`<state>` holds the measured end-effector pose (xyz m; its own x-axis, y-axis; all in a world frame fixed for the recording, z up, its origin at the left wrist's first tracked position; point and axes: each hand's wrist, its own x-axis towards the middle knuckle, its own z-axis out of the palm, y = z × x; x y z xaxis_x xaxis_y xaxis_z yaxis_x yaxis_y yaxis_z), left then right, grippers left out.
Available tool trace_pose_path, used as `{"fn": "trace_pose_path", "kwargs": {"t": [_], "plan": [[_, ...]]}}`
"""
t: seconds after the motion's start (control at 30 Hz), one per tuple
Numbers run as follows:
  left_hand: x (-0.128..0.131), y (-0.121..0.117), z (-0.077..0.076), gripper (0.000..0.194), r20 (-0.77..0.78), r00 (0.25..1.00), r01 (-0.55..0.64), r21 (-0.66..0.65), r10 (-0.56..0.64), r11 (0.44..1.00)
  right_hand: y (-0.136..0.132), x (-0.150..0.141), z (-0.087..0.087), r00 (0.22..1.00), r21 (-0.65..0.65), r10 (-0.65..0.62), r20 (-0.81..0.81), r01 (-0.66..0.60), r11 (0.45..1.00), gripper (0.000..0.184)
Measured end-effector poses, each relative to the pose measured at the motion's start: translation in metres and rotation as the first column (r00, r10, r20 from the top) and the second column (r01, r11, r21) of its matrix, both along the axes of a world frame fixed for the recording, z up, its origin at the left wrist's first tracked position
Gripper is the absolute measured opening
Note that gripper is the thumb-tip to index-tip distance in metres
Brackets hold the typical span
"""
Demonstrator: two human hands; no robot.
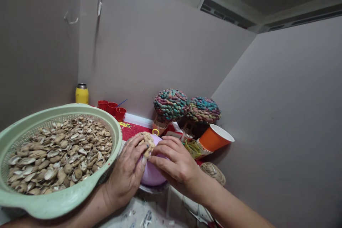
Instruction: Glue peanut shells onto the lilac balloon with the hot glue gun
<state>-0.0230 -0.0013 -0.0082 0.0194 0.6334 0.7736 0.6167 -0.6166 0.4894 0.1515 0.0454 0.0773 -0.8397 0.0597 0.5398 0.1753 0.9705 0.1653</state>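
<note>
A rounded purple balloon (153, 175) rests low in a shallow dish (153, 188) in front of me. Pale peanut shells (146, 138) cover part of its top. My left hand (129, 164) wraps around the balloon's left side, fingers over the shells and thumb near their lower edge. From the right, my right hand (176, 158) curls over the balloon, its fingertips pressed close to the left thumb at the border of the shells. Whether a loose shell sits under those fingertips is hidden.
At left stands a green colander (116, 128) of peanut shells. Behind are a yellow bottle (82, 94), red cups (111, 107) and two colourful shell-covered balls (171, 104). An orange paper cup (212, 138), twine (213, 172) and scissors (197, 217) lie at right.
</note>
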Motion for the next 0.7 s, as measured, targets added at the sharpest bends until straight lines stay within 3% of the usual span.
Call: {"fn": "trace_pose_path", "kwargs": {"t": [0.17, 0.37, 0.53, 0.7], "plan": [[0.001, -0.002, 0.001, 0.035, 0.026, 1.000, 0.007, -0.048, -0.006, 0.999, -0.002, -0.002, -0.007, 0.997, -0.049, -0.055, -0.058, 0.052, 0.997, 0.020], [-0.001, -0.004, -0.003, 0.038, 0.030, 0.999, 0.044, -0.056, -0.042, 0.997, -0.006, 0.004, -0.007, 0.989, -0.205, -0.080, -0.125, 0.053, 0.977, 0.021], [-0.002, -0.003, -0.005, 0.038, 0.024, 0.998, 0.059, -0.044, -0.058, 0.997, -0.006, 0.013, -0.011, 0.961, -0.268, -0.149, -0.231, 0.084, 0.960, 0.036], [-0.002, -0.003, -0.004, 0.040, 0.020, 0.997, 0.069, -0.046, -0.068, 0.997, 0.000, 0.009, -0.022, 0.956, -0.338, -0.234, -0.177, 0.164, 0.927, 0.058]]}}
